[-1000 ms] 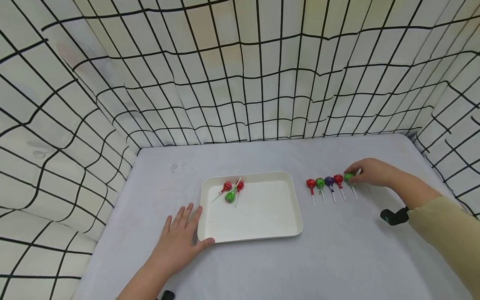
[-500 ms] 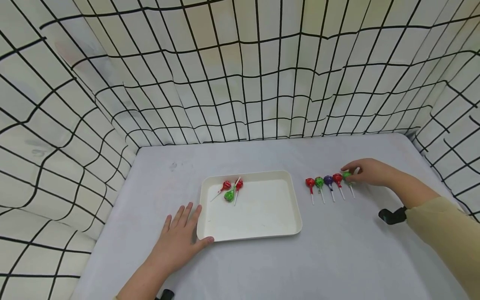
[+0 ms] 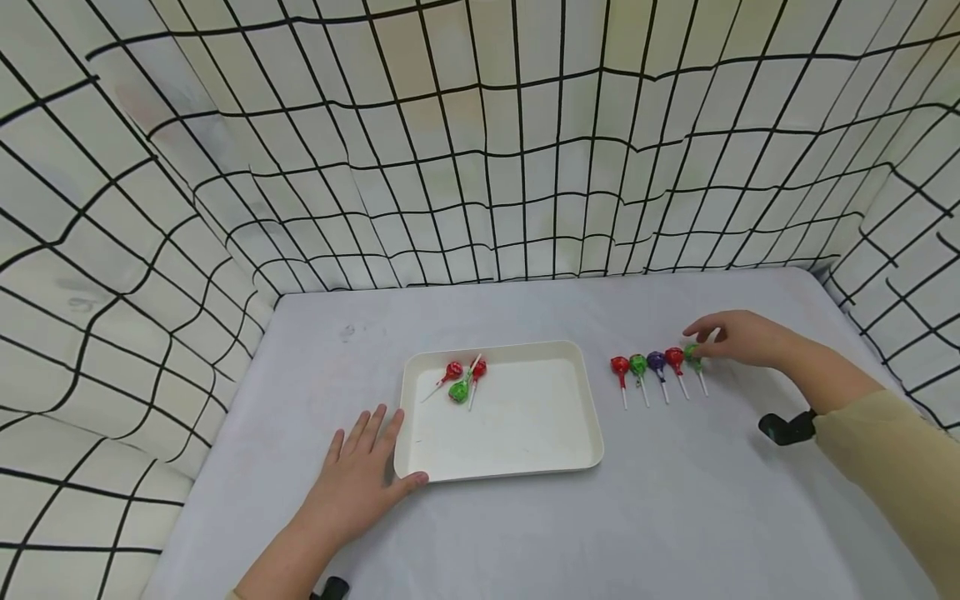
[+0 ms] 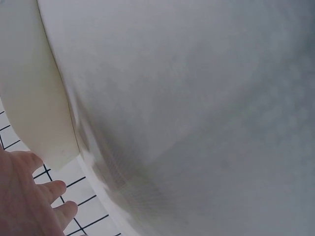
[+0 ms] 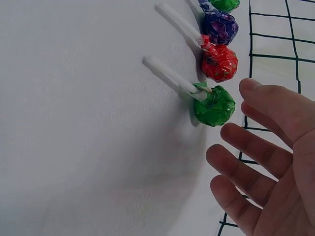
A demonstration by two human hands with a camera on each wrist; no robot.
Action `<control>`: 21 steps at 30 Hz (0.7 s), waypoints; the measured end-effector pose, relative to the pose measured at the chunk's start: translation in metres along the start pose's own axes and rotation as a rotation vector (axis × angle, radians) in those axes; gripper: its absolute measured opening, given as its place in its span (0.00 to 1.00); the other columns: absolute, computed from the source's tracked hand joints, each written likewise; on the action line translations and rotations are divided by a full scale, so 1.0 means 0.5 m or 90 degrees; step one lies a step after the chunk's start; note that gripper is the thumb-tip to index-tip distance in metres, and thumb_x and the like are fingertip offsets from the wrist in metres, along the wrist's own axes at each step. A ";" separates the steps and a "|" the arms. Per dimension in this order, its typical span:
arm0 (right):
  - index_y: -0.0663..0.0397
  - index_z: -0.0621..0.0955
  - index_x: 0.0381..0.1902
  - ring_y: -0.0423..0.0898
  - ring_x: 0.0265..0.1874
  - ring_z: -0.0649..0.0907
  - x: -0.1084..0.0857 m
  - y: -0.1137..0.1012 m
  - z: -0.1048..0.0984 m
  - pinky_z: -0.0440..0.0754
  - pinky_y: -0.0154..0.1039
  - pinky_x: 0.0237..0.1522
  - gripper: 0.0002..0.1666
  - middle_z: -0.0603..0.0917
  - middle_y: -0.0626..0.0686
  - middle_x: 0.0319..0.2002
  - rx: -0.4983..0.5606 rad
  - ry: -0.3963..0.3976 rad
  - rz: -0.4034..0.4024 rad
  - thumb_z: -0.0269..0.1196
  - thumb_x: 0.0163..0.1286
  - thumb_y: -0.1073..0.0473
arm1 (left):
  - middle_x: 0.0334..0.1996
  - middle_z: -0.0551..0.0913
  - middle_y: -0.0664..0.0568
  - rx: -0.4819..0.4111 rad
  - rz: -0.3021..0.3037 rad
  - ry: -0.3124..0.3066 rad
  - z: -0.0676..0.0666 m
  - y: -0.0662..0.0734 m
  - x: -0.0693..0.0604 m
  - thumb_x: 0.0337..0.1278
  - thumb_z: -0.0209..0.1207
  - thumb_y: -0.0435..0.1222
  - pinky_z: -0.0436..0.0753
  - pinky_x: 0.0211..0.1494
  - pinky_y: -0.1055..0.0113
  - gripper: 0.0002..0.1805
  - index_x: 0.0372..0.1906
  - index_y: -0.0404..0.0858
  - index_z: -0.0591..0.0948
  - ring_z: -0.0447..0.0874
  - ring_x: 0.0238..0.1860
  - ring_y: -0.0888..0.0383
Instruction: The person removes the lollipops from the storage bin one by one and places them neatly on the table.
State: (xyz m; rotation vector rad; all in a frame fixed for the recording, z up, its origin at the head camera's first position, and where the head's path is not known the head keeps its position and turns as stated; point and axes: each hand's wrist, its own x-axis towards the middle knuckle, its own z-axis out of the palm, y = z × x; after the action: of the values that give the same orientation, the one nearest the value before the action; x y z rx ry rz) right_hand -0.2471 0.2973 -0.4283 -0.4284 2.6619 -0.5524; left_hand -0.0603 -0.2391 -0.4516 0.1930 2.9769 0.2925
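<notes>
My left hand (image 3: 356, 483) lies with straight, spread fingers at the left side of a white tray (image 3: 517, 425); its thumb touches the near-left corner. In the left wrist view that hand (image 4: 24, 196) shows beside the tray's outer wall (image 4: 34, 83). My right hand (image 3: 738, 337) hovers at a green-wrapped lollipop (image 5: 214, 105), the right end of a row. In the right wrist view its loosely bent fingers stand just apart from the candy. Leftward follow a red lollipop (image 3: 674, 357), a purple lollipop (image 3: 657, 362), a green lollipop (image 3: 638, 365) and a red lollipop (image 3: 619, 366), sticks toward me.
Inside the tray, near its far-left corner, lie two red lollipops (image 3: 454, 372) and a green lollipop (image 3: 458, 392), with sticks crossing. A white cloth covers the table (image 3: 660, 500). White walls with a black grid (image 3: 525, 167) enclose the back and sides.
The green lollipop at the row's right end has shifted slightly left, closer to the red one. My right hand's fingers have parted from it and lifted a little. The left hand stays put.
</notes>
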 end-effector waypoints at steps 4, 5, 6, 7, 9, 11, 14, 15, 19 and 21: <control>0.54 0.81 0.60 0.53 0.45 0.79 0.001 -0.006 -0.003 0.83 0.48 0.42 0.24 0.83 0.57 0.52 -0.003 0.006 -0.004 0.65 0.69 0.51 | 0.77 0.53 0.38 -0.004 -0.001 -0.002 -0.002 0.000 -0.001 0.54 0.58 0.68 0.45 0.73 0.34 0.55 0.78 0.39 0.57 0.46 0.77 0.37; 0.54 0.81 0.60 0.53 0.45 0.79 0.001 -0.008 -0.005 0.83 0.49 0.42 0.24 0.82 0.57 0.52 -0.005 0.008 -0.006 0.66 0.69 0.50 | 0.77 0.53 0.38 -0.004 0.000 -0.001 -0.003 0.000 -0.001 0.54 0.58 0.68 0.45 0.73 0.34 0.55 0.78 0.39 0.57 0.46 0.77 0.37; 0.54 0.81 0.60 0.54 0.46 0.79 0.002 -0.011 -0.006 0.83 0.49 0.42 0.24 0.83 0.57 0.52 -0.009 0.011 -0.011 0.66 0.69 0.50 | 0.77 0.53 0.38 -0.003 0.001 -0.001 -0.003 0.000 -0.002 0.54 0.58 0.68 0.46 0.73 0.33 0.55 0.78 0.39 0.57 0.46 0.77 0.37; 0.53 0.81 0.60 0.54 0.46 0.79 0.003 -0.015 -0.009 0.83 0.50 0.42 0.24 0.83 0.57 0.52 -0.013 0.014 -0.017 0.66 0.69 0.50 | 0.77 0.53 0.38 -0.002 0.001 0.000 -0.004 0.000 -0.002 0.54 0.58 0.68 0.46 0.73 0.33 0.55 0.78 0.39 0.57 0.46 0.77 0.37; 0.53 0.81 0.59 0.54 0.46 0.79 0.007 -0.026 -0.014 0.83 0.49 0.42 0.24 0.83 0.57 0.52 -0.019 0.021 -0.027 0.66 0.69 0.51 | 0.77 0.54 0.38 0.000 0.004 0.005 -0.005 0.000 -0.002 0.53 0.58 0.68 0.47 0.73 0.33 0.55 0.78 0.39 0.58 0.47 0.76 0.36; 0.52 0.82 0.59 0.53 0.45 0.79 0.010 -0.041 -0.019 0.83 0.48 0.42 0.23 0.83 0.55 0.51 -0.023 0.024 -0.035 0.66 0.69 0.51 | 0.77 0.54 0.38 0.002 0.003 0.006 -0.006 0.000 -0.003 0.53 0.59 0.68 0.47 0.73 0.33 0.55 0.78 0.39 0.58 0.47 0.76 0.37; 0.52 0.82 0.58 0.52 0.45 0.79 0.019 -0.066 -0.026 0.83 0.46 0.41 0.23 0.84 0.53 0.49 -0.024 0.020 -0.052 0.67 0.68 0.52 | 0.77 0.54 0.38 0.000 0.001 0.005 -0.006 0.001 -0.003 0.54 0.60 0.67 0.47 0.73 0.33 0.55 0.78 0.38 0.58 0.47 0.76 0.37; 0.52 0.82 0.58 0.51 0.45 0.80 0.022 -0.075 -0.027 0.83 0.46 0.41 0.22 0.84 0.52 0.48 -0.024 0.017 -0.057 0.67 0.68 0.52 | 0.77 0.54 0.38 0.000 0.000 0.004 -0.006 0.001 -0.003 0.53 0.60 0.67 0.47 0.73 0.33 0.55 0.78 0.38 0.58 0.47 0.77 0.37; 0.49 0.84 0.56 0.49 0.44 0.80 0.044 -0.115 -0.024 0.84 0.43 0.41 0.20 0.84 0.50 0.46 -0.026 -0.007 -0.076 0.67 0.68 0.52 | 0.77 0.53 0.38 -0.002 -0.002 -0.002 -0.004 0.001 -0.002 0.53 0.58 0.69 0.46 0.73 0.33 0.56 0.78 0.38 0.58 0.46 0.77 0.37; 0.48 0.84 0.56 0.48 0.44 0.80 0.055 -0.139 -0.018 0.83 0.42 0.40 0.19 0.84 0.49 0.45 -0.030 -0.022 -0.092 0.67 0.68 0.52 | 0.77 0.53 0.39 -0.003 -0.002 -0.004 -0.002 -0.001 -0.002 0.53 0.57 0.69 0.46 0.73 0.34 0.56 0.78 0.39 0.57 0.46 0.77 0.37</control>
State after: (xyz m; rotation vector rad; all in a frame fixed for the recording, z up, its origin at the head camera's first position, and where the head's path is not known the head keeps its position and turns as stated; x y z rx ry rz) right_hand -0.2602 0.2292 -0.3990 -0.6430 2.6288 -0.5195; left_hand -0.0596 -0.2397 -0.4506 0.1889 2.9704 0.2974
